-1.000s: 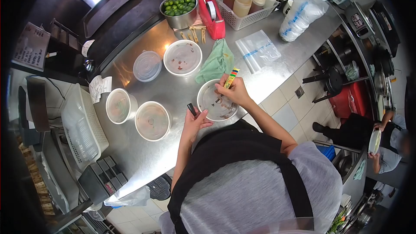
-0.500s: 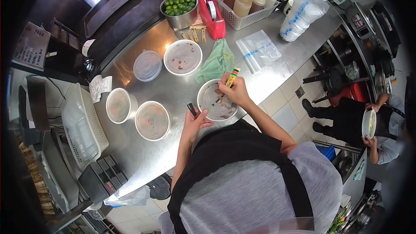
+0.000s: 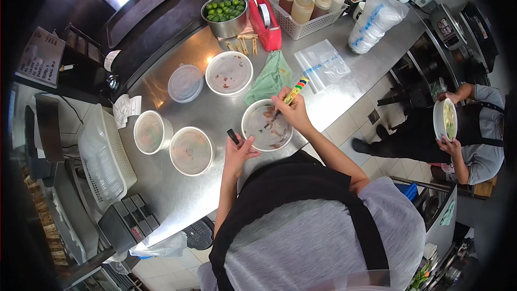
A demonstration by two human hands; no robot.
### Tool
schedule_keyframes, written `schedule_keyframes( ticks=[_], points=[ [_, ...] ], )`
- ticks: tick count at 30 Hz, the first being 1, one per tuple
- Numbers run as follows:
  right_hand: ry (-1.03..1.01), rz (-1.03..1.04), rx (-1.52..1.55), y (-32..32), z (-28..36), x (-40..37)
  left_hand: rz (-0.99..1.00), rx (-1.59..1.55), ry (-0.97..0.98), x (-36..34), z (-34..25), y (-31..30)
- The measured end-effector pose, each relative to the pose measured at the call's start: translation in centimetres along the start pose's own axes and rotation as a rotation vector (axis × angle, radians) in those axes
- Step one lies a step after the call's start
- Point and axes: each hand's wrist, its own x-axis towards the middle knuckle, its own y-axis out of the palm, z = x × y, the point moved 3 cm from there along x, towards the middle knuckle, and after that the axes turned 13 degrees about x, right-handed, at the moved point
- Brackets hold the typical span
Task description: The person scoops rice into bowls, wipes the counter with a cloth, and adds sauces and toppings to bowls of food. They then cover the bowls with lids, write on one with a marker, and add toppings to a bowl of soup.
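My right hand point(image 3: 291, 110) grips a yellow marker pen point(image 3: 295, 91) with coloured bands, its tip down on the clear lid of a round white tub point(image 3: 267, 144). Dark writing shows on that lid. My left hand point(image 3: 238, 153) pinches a black pen cap point(image 3: 232, 136) and rests its fingers against the tub's left rim. Two more lidded tubs, a left one point(image 3: 152, 132) and a nearer one point(image 3: 191, 151), stand to the left. Behind is another lidded tub point(image 3: 229, 73), beside a loose clear lid or shallow container point(image 3: 186, 83). A green cloth point(image 3: 269, 78) lies just beyond my right hand.
Along the back stand a metal pot of green limes point(image 3: 225, 15), a red tape dispenser point(image 3: 267, 26) and a basket of sauce bottles point(image 3: 307, 24). Plastic bags point(image 3: 322, 64) lie at right. A white basket point(image 3: 105, 153) is at left. A co-worker point(image 3: 458, 129) holds a bowl at right.
My right hand has shifted on the lid and the marker leans further over. The tub has moved slightly left. The co-worker with the bowl has moved closer to the table.
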Motion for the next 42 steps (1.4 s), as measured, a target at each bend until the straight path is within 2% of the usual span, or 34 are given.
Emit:
schedule_keyframes(
  ticks=[2,3,5,8,10,13,14,17,20,23,24,31,32,34,36,38,41,42],
  points=[
    [-0.009,-0.012,0.143,1.4,-0.3,0.5,-0.068,0.08,0.068,-0.1,-0.2,-1.0],
    [0.061,-0.04,0.185,1.7,-0.3,0.9,-0.1,0.122,0.107,-0.5,-0.8,-1.1],
    [0.201,-0.102,0.273,2.3,0.1,1.2,-0.234,0.631,0.178,-1.7,-1.6,-1.9],
    [0.262,-0.048,0.398,4.2,3.8,1.7,-0.628,1.332,0.586,-4.6,-6.8,-0.3],
    [0.328,0.098,0.403,5.5,5.6,1.6,-0.548,1.239,0.595,-4.9,-8.4,0.4],
    [0.249,0.185,0.222,7.1,6.8,1.5,-0.471,1.216,0.635,-4.8,-9.2,1.5],
    [0.087,0.158,0.196,7.7,7.9,1.5,-0.45,1.203,0.625,-4.8,-9.3,2.0],
    [0.0,0.193,0.194,7.7,6.5,1.0,-0.42,1.187,0.636,-4.8,-9.7,3.2],
    [0.063,0.216,0.278,8.0,8.6,0.2,-0.4,1.114,0.631,-4.8,-10.0,4.1],
    [0.091,0.161,0.287,6.7,9.0,0.5,-0.342,1.146,0.584,-4.3,-9.4,4.5],
    [0.165,0.196,0.276,6.2,9.0,0.4,-0.326,1.125,0.606,-4.2,-9.4,4.9],
    [-0.143,0.158,-0.17,4.6,11.5,0.5,-0.261,0.995,0.686,-3.5,-10.8,8.5],
    [-0.158,0.094,0.021,3.9,12.7,0.5,-0.254,0.956,0.665,-3.8,-11.3,9.3],
    [-0.015,0.057,0.162,2.8,14.7,0.4,-0.208,0.972,0.615,-3.6,-11.2,9.6],
    [-0.015,0.056,0.14,2.0,15.1,0.4,-0.187,0.966,0.641,-3.4,-11.2,10.3],
    [-0.144,0.061,0.009,2.1,14.6,0.5,-0.188,0.946,0.736,-3.8,-11.2,10.8],
    [-0.316,-0.04,-0.007,3.2,13.5,0.8,-0.195,0.993,0.689,-4.0,-10.9,10.2],
    [-0.274,-0.029,0.011,3.5,13.5,0.7,-0.19,0.994,0.671,-4.1,-11.0,10.1]
  ],
)
